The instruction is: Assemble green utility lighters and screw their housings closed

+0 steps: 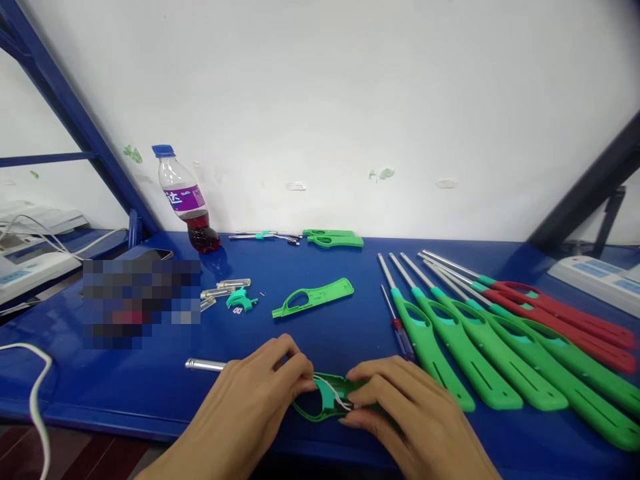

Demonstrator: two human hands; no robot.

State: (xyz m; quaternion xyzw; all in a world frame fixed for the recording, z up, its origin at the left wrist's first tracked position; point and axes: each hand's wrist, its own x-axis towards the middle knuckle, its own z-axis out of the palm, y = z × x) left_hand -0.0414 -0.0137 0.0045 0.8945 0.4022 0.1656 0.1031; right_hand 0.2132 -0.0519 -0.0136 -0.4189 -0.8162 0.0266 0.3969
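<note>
Near the desk's front edge lies an opened long-nosed gas lighter [320, 415], with a green half shell, a teal trigger [327, 395] and a metal tube [204, 365] pointing left. My left hand [263, 383] is closed around the lighter at its neck, thumb and finger pinched by the white wires [336, 393]. At the handle end, my right hand [403, 403] grips the lighter, its fingertips beside a small dark part where the wires end. The fingers hide much of the handle's inside. Beyond my hands lies a loose green half shell [327, 293], its hollow side up.
Several green lighters [453, 347] and red lighters [565, 320] lie at right, beside a screwdriver [400, 330]. Teal triggers [241, 299] and clear fuel tanks [233, 285] sit at left. A drink bottle [185, 200], metal tubes [265, 235] and green shells [334, 238] are along the wall.
</note>
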